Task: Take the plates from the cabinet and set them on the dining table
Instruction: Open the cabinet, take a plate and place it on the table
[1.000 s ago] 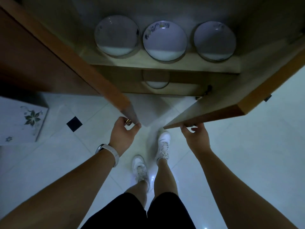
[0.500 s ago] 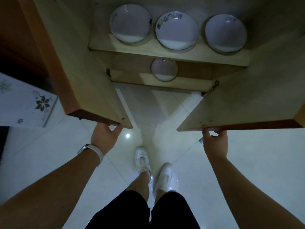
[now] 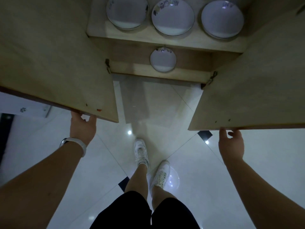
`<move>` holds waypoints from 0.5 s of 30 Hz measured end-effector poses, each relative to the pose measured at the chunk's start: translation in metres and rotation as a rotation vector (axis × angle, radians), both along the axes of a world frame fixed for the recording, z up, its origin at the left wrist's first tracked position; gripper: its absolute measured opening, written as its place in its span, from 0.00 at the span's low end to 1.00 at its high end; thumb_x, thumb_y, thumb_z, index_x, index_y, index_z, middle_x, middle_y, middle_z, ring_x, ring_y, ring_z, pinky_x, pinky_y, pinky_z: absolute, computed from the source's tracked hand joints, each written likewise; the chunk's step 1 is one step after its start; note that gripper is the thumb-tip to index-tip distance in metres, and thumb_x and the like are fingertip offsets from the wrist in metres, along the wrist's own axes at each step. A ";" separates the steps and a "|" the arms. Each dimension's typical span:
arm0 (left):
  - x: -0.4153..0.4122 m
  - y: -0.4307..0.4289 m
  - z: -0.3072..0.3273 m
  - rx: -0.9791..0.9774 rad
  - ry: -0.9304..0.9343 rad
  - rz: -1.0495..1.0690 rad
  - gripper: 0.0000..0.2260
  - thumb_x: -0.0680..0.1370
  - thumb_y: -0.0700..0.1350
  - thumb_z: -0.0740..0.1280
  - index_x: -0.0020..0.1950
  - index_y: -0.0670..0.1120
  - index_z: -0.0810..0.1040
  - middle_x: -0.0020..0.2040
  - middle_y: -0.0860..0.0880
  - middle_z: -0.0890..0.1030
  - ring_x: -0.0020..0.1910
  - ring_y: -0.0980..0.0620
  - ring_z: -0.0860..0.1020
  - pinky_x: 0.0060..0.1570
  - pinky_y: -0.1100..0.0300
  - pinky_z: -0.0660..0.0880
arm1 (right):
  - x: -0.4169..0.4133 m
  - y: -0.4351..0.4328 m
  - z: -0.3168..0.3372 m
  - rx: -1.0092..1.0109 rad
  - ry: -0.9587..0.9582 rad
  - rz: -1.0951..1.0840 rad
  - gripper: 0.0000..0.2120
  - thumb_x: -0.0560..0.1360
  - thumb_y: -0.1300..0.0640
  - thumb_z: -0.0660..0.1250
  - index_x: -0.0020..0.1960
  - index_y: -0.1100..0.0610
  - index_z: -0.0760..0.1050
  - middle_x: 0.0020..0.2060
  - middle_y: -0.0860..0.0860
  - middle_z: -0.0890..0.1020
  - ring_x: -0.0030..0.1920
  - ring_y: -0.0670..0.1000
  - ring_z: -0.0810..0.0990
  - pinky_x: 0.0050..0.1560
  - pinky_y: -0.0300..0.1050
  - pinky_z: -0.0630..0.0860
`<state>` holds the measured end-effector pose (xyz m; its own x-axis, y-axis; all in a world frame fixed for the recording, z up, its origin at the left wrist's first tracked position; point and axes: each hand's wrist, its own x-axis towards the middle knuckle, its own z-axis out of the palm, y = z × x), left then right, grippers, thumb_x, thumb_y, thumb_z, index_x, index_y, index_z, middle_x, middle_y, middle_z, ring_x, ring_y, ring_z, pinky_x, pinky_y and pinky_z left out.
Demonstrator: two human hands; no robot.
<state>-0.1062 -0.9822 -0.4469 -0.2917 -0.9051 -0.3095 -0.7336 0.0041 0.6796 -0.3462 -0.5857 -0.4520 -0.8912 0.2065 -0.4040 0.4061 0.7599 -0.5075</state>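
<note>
Widely parted doors (image 3: 57, 60), hands (image 3: 82, 128) at edges

Wide free passage between the left door (image 3: 54, 60) and the right door (image 3: 257, 83), both swung out, straight to the open cabinet (image 3: 132, 47). On the upper shelf (image 3: 97, 29), three plates (image 3: 173, 17) side by side, rims close together, so almost no room between them; free from the front. On the lower shelf (image 3: 128, 68), one small plate (image 3: 163, 60) alone in the middle, bare shelf on both sides. At the left door edge the left hand (image 3: 82, 128), at the right one the right hand (image 3: 231, 146).
</note>
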 end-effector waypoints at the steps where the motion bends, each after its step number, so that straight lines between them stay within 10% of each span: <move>1: 0.003 0.002 0.002 0.025 -0.006 0.018 0.26 0.76 0.51 0.68 0.72 0.51 0.63 0.67 0.45 0.73 0.64 0.46 0.72 0.62 0.52 0.70 | 0.002 0.004 0.001 0.008 -0.010 0.004 0.26 0.77 0.41 0.62 0.67 0.57 0.71 0.62 0.53 0.77 0.62 0.57 0.76 0.58 0.50 0.69; 15: -0.004 0.055 0.044 -0.038 -0.183 -0.505 0.23 0.78 0.46 0.68 0.71 0.42 0.70 0.67 0.40 0.73 0.65 0.41 0.73 0.63 0.51 0.70 | 0.035 -0.014 0.046 0.037 -0.045 0.465 0.24 0.78 0.45 0.64 0.69 0.56 0.71 0.63 0.54 0.76 0.61 0.55 0.77 0.60 0.51 0.72</move>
<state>-0.1099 -0.9268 -0.4025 -0.6384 -0.6774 -0.3655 -0.7401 0.4096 0.5334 -0.3111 -0.5995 -0.4064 -0.8744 -0.1955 -0.4442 0.0394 0.8837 -0.4665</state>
